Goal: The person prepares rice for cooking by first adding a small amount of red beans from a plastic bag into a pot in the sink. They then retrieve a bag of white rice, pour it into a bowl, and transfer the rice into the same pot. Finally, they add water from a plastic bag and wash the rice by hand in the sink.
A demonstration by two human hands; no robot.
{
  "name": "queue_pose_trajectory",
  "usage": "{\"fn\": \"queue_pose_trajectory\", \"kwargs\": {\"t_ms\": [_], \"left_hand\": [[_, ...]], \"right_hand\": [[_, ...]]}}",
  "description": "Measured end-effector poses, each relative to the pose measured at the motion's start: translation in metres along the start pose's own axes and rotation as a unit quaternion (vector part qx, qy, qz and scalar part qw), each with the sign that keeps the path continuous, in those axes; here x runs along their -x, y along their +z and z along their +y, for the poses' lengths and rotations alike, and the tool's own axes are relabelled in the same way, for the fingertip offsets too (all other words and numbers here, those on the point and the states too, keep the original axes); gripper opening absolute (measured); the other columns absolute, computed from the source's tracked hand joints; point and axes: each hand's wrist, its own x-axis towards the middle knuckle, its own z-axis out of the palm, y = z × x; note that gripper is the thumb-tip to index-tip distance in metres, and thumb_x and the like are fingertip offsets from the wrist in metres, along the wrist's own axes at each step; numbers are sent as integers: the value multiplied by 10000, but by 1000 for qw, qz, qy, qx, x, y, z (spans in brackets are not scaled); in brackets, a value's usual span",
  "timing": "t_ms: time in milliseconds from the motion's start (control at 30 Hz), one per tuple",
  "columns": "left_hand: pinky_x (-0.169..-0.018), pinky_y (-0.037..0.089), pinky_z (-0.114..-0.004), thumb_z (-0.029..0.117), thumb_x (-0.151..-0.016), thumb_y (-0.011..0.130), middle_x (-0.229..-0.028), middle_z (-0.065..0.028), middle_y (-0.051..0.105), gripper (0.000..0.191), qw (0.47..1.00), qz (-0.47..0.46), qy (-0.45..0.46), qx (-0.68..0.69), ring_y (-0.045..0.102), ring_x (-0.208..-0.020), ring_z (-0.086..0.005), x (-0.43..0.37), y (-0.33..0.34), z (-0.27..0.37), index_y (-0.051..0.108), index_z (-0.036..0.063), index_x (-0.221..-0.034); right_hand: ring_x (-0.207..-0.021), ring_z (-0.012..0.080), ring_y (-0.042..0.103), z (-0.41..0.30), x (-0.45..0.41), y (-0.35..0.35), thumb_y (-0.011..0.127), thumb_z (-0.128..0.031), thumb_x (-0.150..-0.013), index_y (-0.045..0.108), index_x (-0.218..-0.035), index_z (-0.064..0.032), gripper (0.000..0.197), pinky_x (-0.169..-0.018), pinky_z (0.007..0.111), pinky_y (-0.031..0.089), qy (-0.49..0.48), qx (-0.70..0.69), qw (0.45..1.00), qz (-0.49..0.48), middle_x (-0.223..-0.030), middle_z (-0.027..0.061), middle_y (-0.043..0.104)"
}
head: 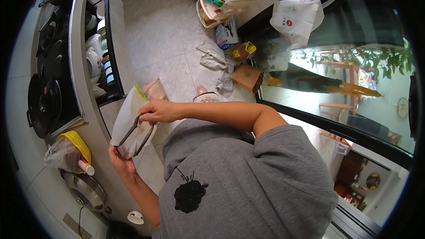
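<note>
A white bag point(127, 119) with a bright green edge at its far end and dark strap-like strips hangs between my hands, beside the counter front. My left hand point(122, 164) grips its near lower end, palm partly under it. My right hand point(154, 111) pinches a dark strip at the bag's upper side, fingers closed. Small pale grains or specks show near the strips; whether they lie inside the bag I cannot tell. Just beyond the bag, a tan paper package point(155, 89) stands low by the cabinet.
An open drawer point(114, 39) holds bowls and dishes, below a black gas stove point(49, 56). A yellow basket point(74, 139) and steel pan lid point(81, 191) sit along the counter. On the floor are cloths point(212, 56), an oil bottle point(244, 51), a brown paper bag point(247, 78) and stacked baskets point(215, 13).
</note>
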Motion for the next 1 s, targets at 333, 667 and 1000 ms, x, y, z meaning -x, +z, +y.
{"fn": "queue_pose_trajectory", "kwargs": {"t_ms": [333,667,1000], "left_hand": [[-571,344,-221,179,-848,479,-712,30,509,236,973,-50,30,-225,450,-644,-64,2,0,21,629,13,-922],[-523,296,-189,230,-922,548,-672,45,490,238,948,-60,-43,-309,389,-578,-26,-1,42,47,629,11,-967],[-817,493,-362,272,-862,546,-1035,-68,635,287,991,94,-77,58,604,-936,-215,-37,71,46,584,44,-1032]], "right_hand": [[-700,163,603,6,-44,10,478,-218,-894,607,-756,-68,242,-692,311,498,188,-339,915,110,-757,68,649],[-562,136,556,-2,-110,-28,486,-217,-867,506,-662,-111,232,-596,348,513,294,-399,858,135,-599,21,552],[-459,99,424,-24,-125,-86,545,-210,-804,509,-570,-101,261,-457,259,322,219,-220,947,-87,-527,-10,463]]}}
